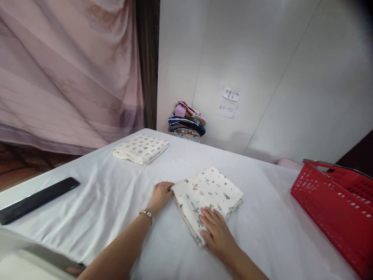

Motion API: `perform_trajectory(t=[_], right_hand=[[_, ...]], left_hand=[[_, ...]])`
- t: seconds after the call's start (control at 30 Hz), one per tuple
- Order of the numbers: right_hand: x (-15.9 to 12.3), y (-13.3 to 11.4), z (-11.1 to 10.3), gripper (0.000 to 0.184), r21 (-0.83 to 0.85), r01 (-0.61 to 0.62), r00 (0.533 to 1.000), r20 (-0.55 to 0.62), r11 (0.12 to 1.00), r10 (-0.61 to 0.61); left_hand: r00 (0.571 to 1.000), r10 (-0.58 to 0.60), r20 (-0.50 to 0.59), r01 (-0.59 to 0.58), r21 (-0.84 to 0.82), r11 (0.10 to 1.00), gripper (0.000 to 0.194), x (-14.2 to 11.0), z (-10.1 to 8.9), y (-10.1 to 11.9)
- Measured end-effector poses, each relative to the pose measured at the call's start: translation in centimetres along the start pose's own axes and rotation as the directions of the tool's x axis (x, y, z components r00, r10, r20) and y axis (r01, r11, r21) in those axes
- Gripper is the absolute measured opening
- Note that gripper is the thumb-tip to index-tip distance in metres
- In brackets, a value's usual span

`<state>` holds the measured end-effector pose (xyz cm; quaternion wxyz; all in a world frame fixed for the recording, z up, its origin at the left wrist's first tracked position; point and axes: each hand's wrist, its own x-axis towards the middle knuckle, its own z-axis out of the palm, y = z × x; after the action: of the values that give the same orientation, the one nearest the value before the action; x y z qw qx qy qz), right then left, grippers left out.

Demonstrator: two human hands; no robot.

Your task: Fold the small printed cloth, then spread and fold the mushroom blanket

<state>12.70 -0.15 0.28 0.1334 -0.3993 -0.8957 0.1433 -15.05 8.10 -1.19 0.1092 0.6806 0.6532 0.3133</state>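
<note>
A folded white cloth (215,190) with small printed figures in grey, green and red lies on the white-covered table in front of me. At its left corner my left hand (162,196), with a bracelet on the wrist, has its fingers closed on the edge; the fingertips are partly hidden. My right hand (215,233) rests flat on the near part of the same cloth, fingers spread. Farther back on the left lies a second folded cloth (141,148), white with rows of grey-green marks, touched by neither hand.
A red plastic basket (332,210) stands at the right. On the left are a long black flat object (37,200) and, nearer, a blurred pale object (26,256). A pile of folded clothes (187,122) sits past the table's far edge, by a wall with paper notes (227,109).
</note>
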Motion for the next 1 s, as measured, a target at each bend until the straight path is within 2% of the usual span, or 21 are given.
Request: perform_trajectory(t=[0.13, 0.23, 0.37, 0.5, 0.63, 0.8, 0.9, 1.0], right_hand=[[0.7, -0.5, -1.2, 0.046, 0.118, -0.073, 0.996, 0.053, 0.990, 0.068], [2.6, -0.4, -2.5, 0.046, 0.150, -0.119, 0.993, 0.003, 0.981, 0.120], [5.8, 1.4, -2.9, 0.052, -0.006, -0.189, 0.979, -0.084, 0.982, 0.188], [7.1, 3.9, -1.3, 0.060, -0.152, -0.327, 0.942, 0.026, 0.933, 0.334], [6.7, 4.6, -0.4, 0.062, -0.180, -0.346, 0.929, 0.075, 0.921, 0.363], [7.9, 4.3, -1.9, 0.057, -0.117, -0.388, 0.906, 0.136, 0.914, 0.401], [10.5, 5.1, -3.3, 0.057, -0.129, -0.408, 0.905, 0.070, 0.904, 0.419], [13.1, 7.2, -4.0, 0.058, -0.195, -0.420, 0.905, -0.022, 0.886, 0.424]], left_hand=[[0.991, 0.131, -0.015, -0.131, 0.000, 0.991, 0.047, -0.2, 0.3, 0.0], [0.980, 0.199, 0.016, -0.199, -0.007, 0.980, 0.052, -0.2, 0.6, 0.0], [0.980, 0.198, 0.034, -0.198, 0.003, 0.980, 0.050, -0.2, 0.5, 0.0], [0.986, 0.160, 0.040, -0.161, 0.008, 0.987, 0.050, -0.2, 0.2, -0.1], [0.987, 0.156, 0.049, -0.156, -0.005, 0.988, 0.049, -0.2, 0.3, -0.3], [0.984, 0.173, 0.038, -0.172, -0.028, 0.985, 0.049, -0.1, 0.8, -0.7], [0.983, 0.178, 0.044, -0.176, -0.040, 0.984, 0.050, 0.0, 0.9, -0.9], [0.983, 0.179, 0.044, -0.177, -0.044, 0.983, 0.050, 0.0, 0.9, -1.0]])
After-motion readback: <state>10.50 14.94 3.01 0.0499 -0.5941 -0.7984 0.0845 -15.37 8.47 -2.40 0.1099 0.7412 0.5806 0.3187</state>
